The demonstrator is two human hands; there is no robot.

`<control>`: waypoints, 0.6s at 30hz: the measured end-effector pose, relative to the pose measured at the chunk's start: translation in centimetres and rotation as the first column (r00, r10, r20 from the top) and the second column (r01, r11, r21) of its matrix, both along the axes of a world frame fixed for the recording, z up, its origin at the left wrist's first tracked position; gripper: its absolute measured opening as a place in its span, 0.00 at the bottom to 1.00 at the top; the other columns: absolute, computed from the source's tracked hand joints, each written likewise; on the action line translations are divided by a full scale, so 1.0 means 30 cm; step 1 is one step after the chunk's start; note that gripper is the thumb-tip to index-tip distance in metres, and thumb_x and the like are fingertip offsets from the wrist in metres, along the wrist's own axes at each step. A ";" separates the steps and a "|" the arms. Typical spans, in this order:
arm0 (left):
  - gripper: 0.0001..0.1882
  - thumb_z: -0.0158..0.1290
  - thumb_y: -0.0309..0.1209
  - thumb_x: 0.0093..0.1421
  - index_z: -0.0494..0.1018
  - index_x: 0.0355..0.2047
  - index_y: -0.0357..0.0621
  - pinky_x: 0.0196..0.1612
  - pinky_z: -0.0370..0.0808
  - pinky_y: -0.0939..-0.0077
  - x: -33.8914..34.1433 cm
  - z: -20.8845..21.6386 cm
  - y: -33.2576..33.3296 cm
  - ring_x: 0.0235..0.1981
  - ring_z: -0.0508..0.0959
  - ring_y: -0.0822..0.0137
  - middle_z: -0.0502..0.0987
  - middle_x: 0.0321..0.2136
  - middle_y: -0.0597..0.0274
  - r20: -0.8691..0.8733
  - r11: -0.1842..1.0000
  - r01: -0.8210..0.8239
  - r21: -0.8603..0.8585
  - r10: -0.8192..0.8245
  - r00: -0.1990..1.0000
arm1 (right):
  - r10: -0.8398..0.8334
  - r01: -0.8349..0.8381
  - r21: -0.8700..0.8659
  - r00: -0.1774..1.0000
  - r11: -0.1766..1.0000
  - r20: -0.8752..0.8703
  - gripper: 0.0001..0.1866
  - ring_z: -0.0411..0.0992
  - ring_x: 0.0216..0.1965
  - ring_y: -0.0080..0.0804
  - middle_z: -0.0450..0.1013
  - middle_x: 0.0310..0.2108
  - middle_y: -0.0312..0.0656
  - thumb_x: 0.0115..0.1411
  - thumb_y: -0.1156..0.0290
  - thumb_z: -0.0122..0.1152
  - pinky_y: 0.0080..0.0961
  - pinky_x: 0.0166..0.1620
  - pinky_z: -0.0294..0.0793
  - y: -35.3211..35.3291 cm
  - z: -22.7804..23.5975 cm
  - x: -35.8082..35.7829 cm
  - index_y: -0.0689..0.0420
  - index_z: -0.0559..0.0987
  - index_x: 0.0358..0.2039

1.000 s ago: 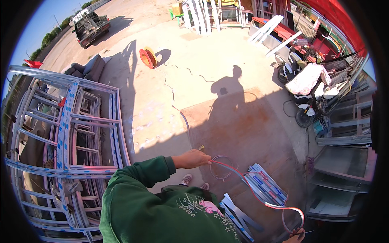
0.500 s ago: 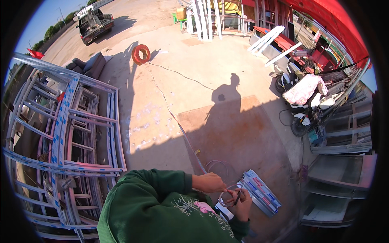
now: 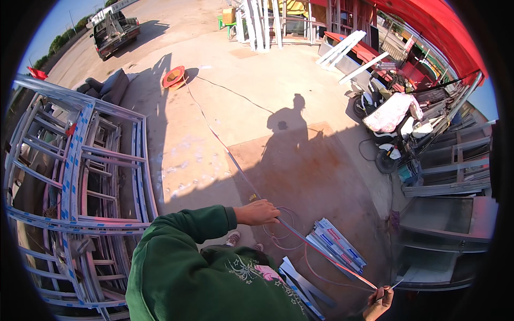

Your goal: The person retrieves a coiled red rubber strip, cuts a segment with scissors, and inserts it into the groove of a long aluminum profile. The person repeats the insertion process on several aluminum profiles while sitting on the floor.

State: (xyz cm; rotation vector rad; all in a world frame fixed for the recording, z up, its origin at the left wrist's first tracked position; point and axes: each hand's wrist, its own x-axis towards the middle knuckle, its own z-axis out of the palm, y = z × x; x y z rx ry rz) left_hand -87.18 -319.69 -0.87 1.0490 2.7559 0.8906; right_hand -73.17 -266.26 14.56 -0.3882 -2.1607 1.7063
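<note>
Carries red and blue printing, too small to read, on bundled strips (image 3: 336, 246), near right. Grips a thin, reddish, flexible band (image 3: 293, 230), stretched straight between 2 well-separated hands: left hand (image 3: 259, 212) closed near the middle, right hand (image 3: 379, 304) closed nearer and farther right. Trails back to a round orange spool (image 3: 173, 78), far left. Hemmed in left by blue-taped metal frames (image 3: 72, 166), right by framed panels (image 3: 436, 216) and a cloth-draped scooter (image 3: 386, 159).
</note>
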 end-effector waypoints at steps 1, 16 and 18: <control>0.18 0.48 0.47 0.70 0.71 0.35 0.44 0.45 0.69 0.54 -0.013 -0.030 -0.064 0.41 0.78 0.51 0.78 0.33 0.53 -0.006 0.998 -0.028 -0.061 0.028 1.000 | 0.018 0.005 0.115 0.981 0.993 -0.195 0.27 0.71 0.26 0.27 0.76 0.40 0.44 0.61 0.50 0.69 0.17 0.25 0.65 0.085 0.004 0.042 0.58 0.77 0.51; 0.21 0.46 0.42 0.74 0.68 0.30 0.36 0.28 0.66 0.60 0.161 0.190 0.501 0.21 0.66 0.55 0.65 0.19 0.49 0.444 0.791 0.106 0.602 -0.442 0.779 | -0.103 0.116 -0.318 0.993 0.941 0.057 0.08 0.75 0.23 0.23 0.76 0.25 0.38 0.68 0.65 0.62 0.14 0.21 0.63 -0.239 -0.301 0.071 0.55 0.76 0.41; 0.19 0.47 0.40 0.73 0.70 0.31 0.36 0.29 0.67 0.57 0.138 0.238 0.555 0.23 0.69 0.49 0.68 0.21 0.47 0.423 0.780 0.230 0.582 -0.531 0.734 | 0.044 0.018 -0.527 0.993 0.850 0.105 0.13 0.78 0.24 0.26 0.82 0.35 0.48 0.69 0.59 0.61 0.16 0.21 0.66 -0.403 -0.312 0.042 0.55 0.76 0.43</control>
